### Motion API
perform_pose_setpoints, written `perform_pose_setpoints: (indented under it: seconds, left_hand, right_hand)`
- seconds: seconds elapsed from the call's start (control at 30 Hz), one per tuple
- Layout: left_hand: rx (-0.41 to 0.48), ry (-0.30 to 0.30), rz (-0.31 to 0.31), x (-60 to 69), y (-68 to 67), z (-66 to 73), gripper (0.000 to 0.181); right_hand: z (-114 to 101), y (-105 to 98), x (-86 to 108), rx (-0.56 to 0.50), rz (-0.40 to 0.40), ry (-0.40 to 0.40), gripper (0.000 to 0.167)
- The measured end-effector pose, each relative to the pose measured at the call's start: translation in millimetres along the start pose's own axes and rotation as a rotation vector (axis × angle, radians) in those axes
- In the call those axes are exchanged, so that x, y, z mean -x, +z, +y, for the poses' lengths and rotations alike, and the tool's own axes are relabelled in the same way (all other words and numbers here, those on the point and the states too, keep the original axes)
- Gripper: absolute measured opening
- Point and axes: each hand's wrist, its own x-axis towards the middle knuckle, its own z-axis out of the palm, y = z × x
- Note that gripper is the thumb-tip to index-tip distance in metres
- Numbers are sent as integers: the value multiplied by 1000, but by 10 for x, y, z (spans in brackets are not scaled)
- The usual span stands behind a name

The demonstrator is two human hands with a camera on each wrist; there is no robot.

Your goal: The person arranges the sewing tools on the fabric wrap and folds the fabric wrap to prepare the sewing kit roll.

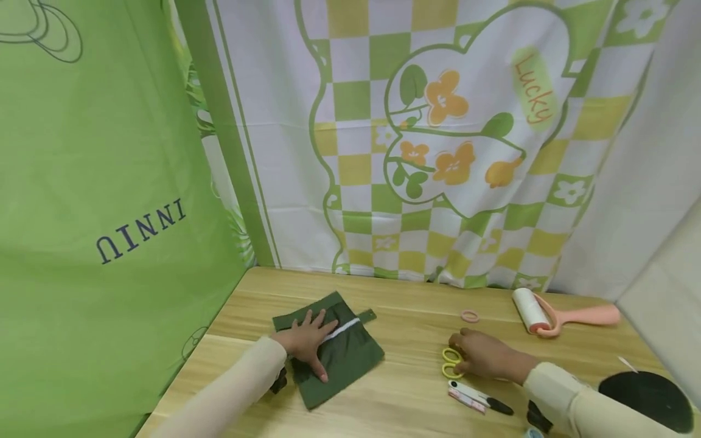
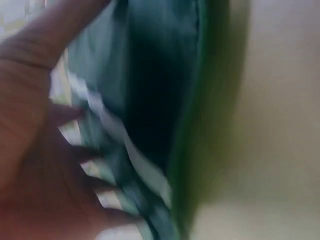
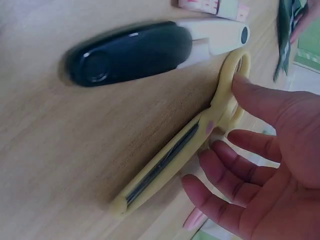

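Yellow plastic-cased scissors [image 3: 172, 165] are half-hidden lengthwise under the nearer right hand [image 1: 486, 355], fingers loosely curved, though a pinch honestly can't be confirmed.

Head view bright; left-wrist view blurred

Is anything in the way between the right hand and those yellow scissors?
Nothing visible. In the right wrist view, the thumb of the right hand is right at a handle loop of the yellow scissors. The black-and-white tool lies beside the scissors, not between them and the hand.
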Motion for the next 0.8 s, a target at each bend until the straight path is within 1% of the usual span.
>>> perform_pose_setpoints:
  seconds: [0.03, 0.07, 0.1, 0.13, 0.17, 0.23, 0.27, 0.3, 0.33, 0.37, 0.43, 0.5, 0.57, 0.63, 0.7, 0.73, 0.8]
  left_hand:
    - [25, 73, 2, 45, 28, -21, 124]
    - [48, 128, 8, 88, 61, -45, 125]
    - [65, 163, 19, 131, 94, -70, 126]
    - [78, 176, 34, 177, 121, -94, 128]
    - [79, 170, 55, 216, 149, -124, 129]
    - [55, 126, 82, 300, 182, -180, 134]
    - [40, 104, 86, 336, 194, -209, 136]
    - [34, 95, 82, 366, 204, -236, 137]
    - [36, 94, 73, 391, 209, -258, 137]
    - [33, 106, 64, 407, 219, -281, 137]
    - [47, 155, 42, 421, 237, -303, 136]
    - [58, 217, 28, 413, 273, -290, 136]
    - [45, 276, 19, 402, 319, -212, 137]
    - [35, 327, 5, 393, 348, -109, 137]
    - [32, 365, -3, 391, 363, -15, 138]
    - [28, 372, -7, 392, 361, 20, 138]
    - [36, 380, -15, 386, 358, 35, 138]
  right_hand:
    - [5, 6, -9, -1, 4, -5, 38]
    - [8, 11, -18, -1, 8, -15, 36]
    - [5, 14, -28, -14, 6, -13, 34]
    - [6, 15, -38, -26, 5, -6, 32]
    - [7, 15, -48, -44, 0, 3, 30]
    - [9, 11, -70, -76, -11, 35, 30]
    - [10, 10, -82, -96, -19, 55, 30]
    - [10, 6, -94, -119, -28, 80, 30]
    - [12, 6, -107, -134, -36, 102, 31]
    - [13, 9, -122, -148, -45, 121, 31]
    - [8, 25, -158, -179, -61, 178, 32]
    - [6, 44, -199, -232, -83, 249, 31]
    - [19, 58, -220, -301, -102, 308, 29]
    - [43, 57, -238, -378, -109, 334, 27]
    - [68, 43, -244, -433, -94, 314, 26]
    - [82, 29, -248, -437, -82, 290, 26]
    - [103, -15, -256, -408, -53, 260, 25]
